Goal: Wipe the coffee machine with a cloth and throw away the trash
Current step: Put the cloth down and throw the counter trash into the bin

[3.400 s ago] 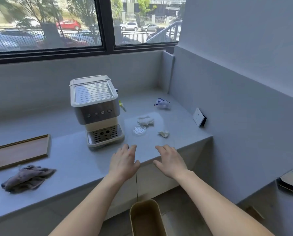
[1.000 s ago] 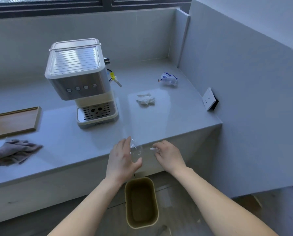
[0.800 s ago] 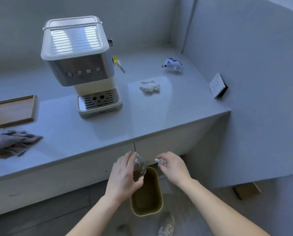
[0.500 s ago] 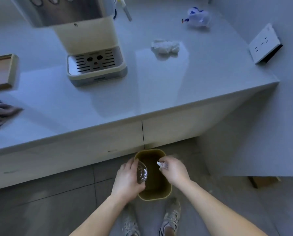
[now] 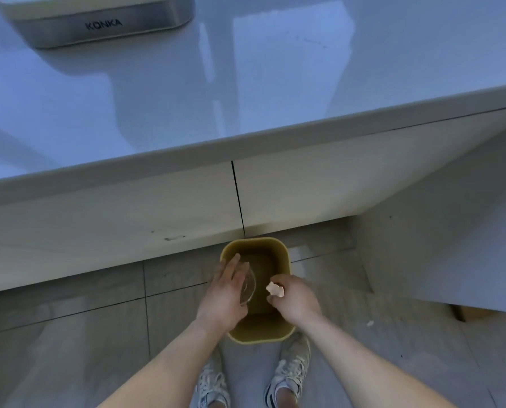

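Hands over tan bin point(image 5: 284, 251): left hand point(image 5: 225, 293) fingers grip clear lid point(image 5: 248, 287), right hand point(image 5: 297, 298) fingers pinch crumpled paper point(image 5: 275, 289). Releasing both directly above the opening should land them inside.

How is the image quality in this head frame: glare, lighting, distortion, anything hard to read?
Head view: bright window glare streaks the glossy countertop; the floor and bin sit in dim shade. Wide-angle bending curves the counter edge. The clear plastic lid in the left hand is faint against the bin; the crumpled scrap in the right hand reads clearly.
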The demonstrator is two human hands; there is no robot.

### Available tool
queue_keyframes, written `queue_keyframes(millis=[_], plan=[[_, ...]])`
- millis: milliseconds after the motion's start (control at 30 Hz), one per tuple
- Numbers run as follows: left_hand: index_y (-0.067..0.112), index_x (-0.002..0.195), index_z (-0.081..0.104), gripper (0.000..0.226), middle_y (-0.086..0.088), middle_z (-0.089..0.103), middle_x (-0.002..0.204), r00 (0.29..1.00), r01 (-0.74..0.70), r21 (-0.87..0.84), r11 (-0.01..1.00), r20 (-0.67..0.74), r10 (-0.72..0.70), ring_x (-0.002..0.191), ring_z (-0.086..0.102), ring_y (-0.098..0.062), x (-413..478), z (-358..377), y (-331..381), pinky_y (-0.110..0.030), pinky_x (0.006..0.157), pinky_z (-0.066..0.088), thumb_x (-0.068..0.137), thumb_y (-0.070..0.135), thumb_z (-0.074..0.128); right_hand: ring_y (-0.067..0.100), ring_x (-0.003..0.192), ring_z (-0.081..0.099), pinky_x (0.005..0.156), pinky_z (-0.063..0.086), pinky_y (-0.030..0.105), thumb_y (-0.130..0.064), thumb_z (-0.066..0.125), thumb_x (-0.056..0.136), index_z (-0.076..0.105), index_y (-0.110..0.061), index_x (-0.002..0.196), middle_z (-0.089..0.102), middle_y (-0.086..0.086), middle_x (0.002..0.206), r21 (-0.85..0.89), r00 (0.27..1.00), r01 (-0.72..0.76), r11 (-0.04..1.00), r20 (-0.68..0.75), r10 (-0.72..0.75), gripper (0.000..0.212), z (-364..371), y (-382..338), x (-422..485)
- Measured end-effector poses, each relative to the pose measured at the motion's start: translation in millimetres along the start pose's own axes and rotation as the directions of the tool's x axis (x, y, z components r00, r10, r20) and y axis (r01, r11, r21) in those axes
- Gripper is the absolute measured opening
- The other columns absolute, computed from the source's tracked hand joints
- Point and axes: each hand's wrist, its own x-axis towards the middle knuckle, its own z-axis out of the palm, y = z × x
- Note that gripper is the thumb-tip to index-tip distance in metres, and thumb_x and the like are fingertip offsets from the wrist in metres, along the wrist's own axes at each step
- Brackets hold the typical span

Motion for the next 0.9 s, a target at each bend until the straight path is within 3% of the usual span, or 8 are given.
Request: queue_keyframes(millis=[100,333,900], plan=[[0.036,0.152,0.013,0.090,0.012,-0.001,0.164,0.999,-0.016,0.021,1.000,-0.028,0.017,0.152,0.001,-0.024,6.4,6.1,1.4,-0.041,0.121,0.016,0.084,0.020,0.070,0.014,0.098,0.065,0.075,0.052,0.022,-0.037,0.063,0.089,0.061,-0.038,0.120,0.063,-0.009,0.121,-0.003,1.000,-0.015,1.000,0.016,0.015,0.031,5.3,8.5,0.0],[0.035,0.151,0.016,0.086,0.000,0.015,0.163,0.998,0.019,0.087,0.996,-0.062,-0.014,0.149,0.018,-0.028,4.2,2.7,2.8,-0.045,0.119,0.030,0.084,0.026,0.069,0.013,0.099,0.064,0.080,0.055,0.024,-0.034,0.062,0.091,0.058,-0.036,0.124,0.061,-0.009,0.124,-0.014,1.000,-0.024,1.000,-0.011,0.024,0.033,1.8,10.9,3.6],[0.029,0.148,0.025,0.074,-0.005,0.032,0.153,0.991,-0.016,0.188,0.982,-0.129,0.041,0.142,0.032,-0.029,-21.3,-31.9,17.4,-0.046,0.116,0.033,0.085,0.038,0.062,0.016,0.098,0.065,0.078,0.057,0.027,-0.036,0.059,0.092,0.054,-0.034,0.130,0.062,-0.007,0.120,-0.176,0.987,0.123,0.977,-0.084,-0.139,0.038,-26.4,-20.3,-17.1]])
